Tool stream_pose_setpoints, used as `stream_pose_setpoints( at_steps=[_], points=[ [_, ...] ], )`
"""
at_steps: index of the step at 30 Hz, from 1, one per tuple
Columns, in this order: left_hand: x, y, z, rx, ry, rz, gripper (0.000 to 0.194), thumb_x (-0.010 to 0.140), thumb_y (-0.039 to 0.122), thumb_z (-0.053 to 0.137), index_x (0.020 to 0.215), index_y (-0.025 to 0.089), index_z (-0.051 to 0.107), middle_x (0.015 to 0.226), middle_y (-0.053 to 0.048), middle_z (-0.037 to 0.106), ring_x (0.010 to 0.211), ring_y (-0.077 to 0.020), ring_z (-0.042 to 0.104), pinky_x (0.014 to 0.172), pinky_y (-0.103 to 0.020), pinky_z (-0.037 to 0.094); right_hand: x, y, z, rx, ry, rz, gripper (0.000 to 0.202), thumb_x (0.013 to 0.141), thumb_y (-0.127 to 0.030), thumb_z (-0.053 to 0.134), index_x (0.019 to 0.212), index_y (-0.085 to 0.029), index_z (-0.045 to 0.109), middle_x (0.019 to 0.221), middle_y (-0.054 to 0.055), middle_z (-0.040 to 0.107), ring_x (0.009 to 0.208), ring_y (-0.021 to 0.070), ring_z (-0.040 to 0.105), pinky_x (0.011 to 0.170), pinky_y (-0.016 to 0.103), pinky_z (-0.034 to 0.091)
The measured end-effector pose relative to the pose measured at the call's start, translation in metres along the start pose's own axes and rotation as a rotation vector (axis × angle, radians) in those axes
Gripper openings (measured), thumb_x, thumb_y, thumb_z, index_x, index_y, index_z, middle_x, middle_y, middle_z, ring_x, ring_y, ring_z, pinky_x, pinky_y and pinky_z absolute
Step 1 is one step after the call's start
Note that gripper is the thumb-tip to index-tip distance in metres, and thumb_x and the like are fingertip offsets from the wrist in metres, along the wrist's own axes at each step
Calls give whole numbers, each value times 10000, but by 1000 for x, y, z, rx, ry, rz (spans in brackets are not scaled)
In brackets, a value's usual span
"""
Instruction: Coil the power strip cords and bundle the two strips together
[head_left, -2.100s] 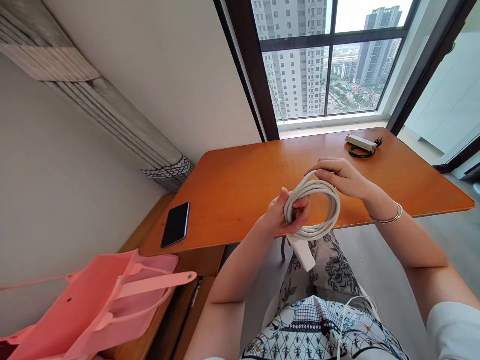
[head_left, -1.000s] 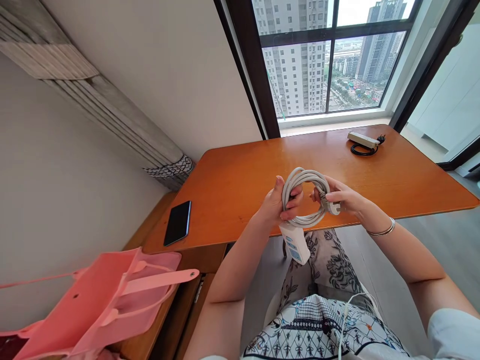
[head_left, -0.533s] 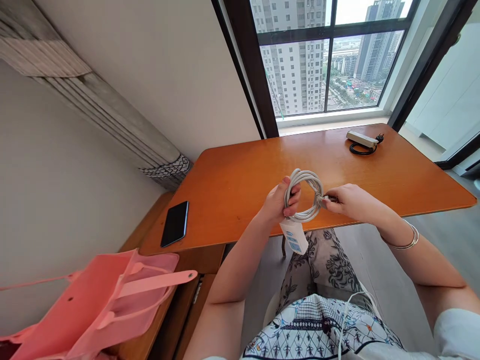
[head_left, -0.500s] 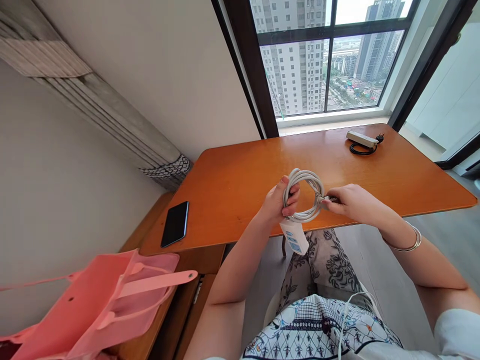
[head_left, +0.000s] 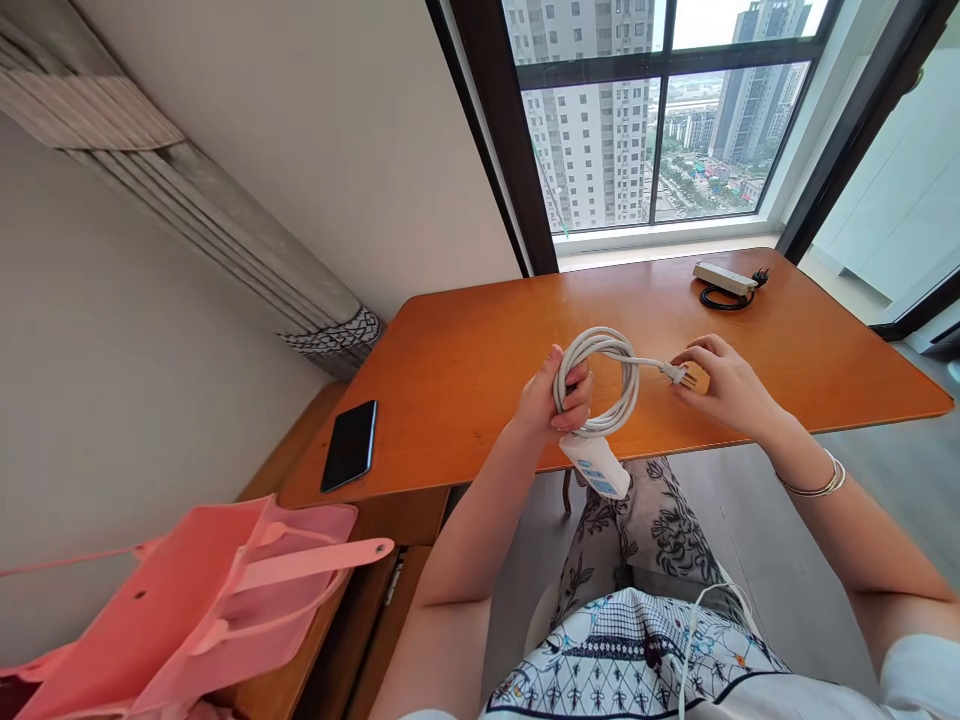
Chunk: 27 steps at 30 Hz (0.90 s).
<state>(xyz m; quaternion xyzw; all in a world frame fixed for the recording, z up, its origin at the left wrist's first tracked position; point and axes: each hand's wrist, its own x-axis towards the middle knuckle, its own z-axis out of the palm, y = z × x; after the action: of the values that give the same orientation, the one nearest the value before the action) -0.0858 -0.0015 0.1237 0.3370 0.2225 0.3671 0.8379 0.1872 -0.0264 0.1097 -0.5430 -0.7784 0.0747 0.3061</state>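
My left hand (head_left: 553, 397) is closed around the left side of a coiled white extension cord (head_left: 624, 405) above the desk's front edge. The cord's white power strip (head_left: 598, 466), with blue marks on one face, hangs below the coil over my lap. From the coil a length of cord runs right to a white plug (head_left: 679, 375) with bare metal prongs. My right hand (head_left: 724, 385) is at this plug, thumb below and fingers above it, the prongs pointing toward the palm.
A second power strip (head_left: 724, 278) with a black cord lies at the desk's (head_left: 465, 390) far right. A black phone (head_left: 349, 446) rests near the left edge. At lower left is an open pink bag (head_left: 247, 590). Beyond the desk stands a window (head_left: 660, 130).
The cord's plug end has come away from the coil's side and now stretches right. My right hand has moved right with it; my left hand and the coil shifted slightly left.
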Motion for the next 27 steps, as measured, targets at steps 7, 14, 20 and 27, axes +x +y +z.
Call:
stream_pose_setpoints(
  at_steps=[7,14,20,27],
  points=[
    [6,-7,2,171,-91,-18,622,820,742,606,647,207,340,429,92,378,239,-35,232,269,-164,209,2,-31,11,554,-404,-11,625,854,-455,709,1403,-237,506,1252,109,650,1128,275,639,995,463,525],
    [3,-4,5,-2,-87,-2,608,910,756,419,650,219,301,424,106,281,223,-38,152,255,-171,143,9,-42,46,1122,-270,192,457,839,-595,680,1089,-226,579,950,31,653,869,172,670,768,307,549],
    [3,-14,16,-75,-92,93,587,976,703,289,644,219,273,426,103,236,230,-34,106,263,-166,126,9,-60,58,1162,-14,257,593,777,-792,624,943,-233,514,725,-44,504,563,105,531,474,239,396],
    [2,-16,20,-63,-51,69,617,955,735,303,626,213,293,411,91,272,214,-50,169,266,-182,159,11,-62,55,1218,-18,295,639,744,-836,604,935,-232,522,752,-21,531,575,120,549,476,251,399]
  ],
)
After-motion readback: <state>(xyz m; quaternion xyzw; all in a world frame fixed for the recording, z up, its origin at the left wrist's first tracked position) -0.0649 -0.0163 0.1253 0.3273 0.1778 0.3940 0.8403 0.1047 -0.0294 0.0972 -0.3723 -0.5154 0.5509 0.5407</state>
